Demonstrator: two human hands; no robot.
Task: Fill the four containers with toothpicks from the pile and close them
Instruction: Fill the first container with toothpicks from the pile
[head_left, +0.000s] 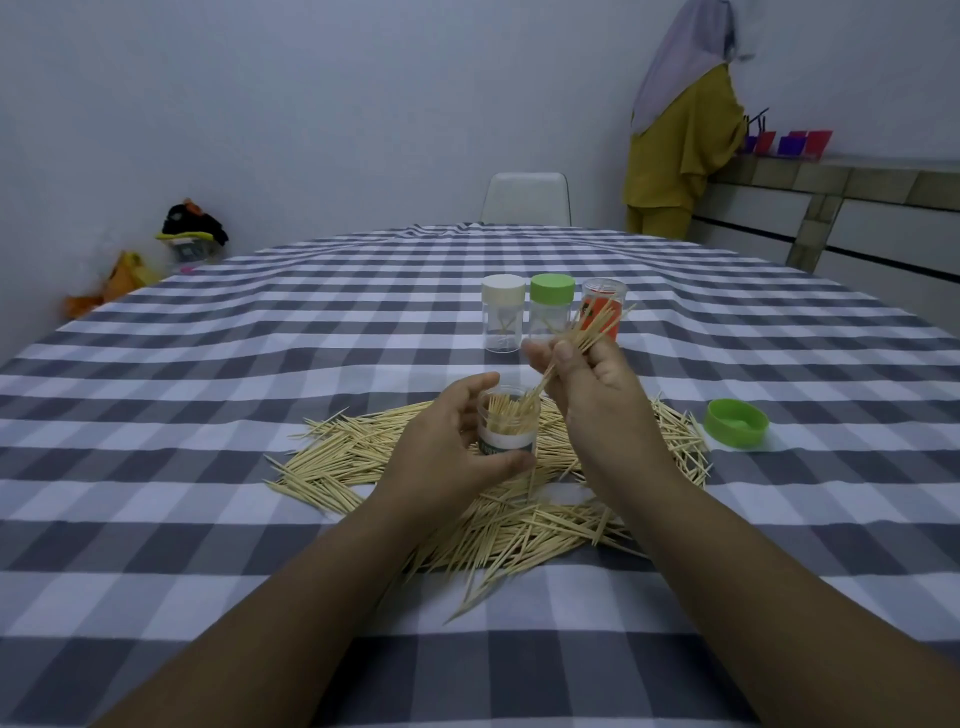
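Dim, bluish, even light; soft shadows; wide-angle edge distortion.

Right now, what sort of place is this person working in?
Probably a home dining room. A large table under a grey-and-white checked tablecloth, a white chair at its far end, and a tiled counter with white drawers along the right wall suggest it.

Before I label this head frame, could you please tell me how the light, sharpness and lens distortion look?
Head view: dim, flat, bluish light with only faint shadows; wide-angle lens bows the checked tablecloth outward at its far edge; open container and pile reasonably sharp; bundle of toothpicks in the right hand slightly soft; no glare.
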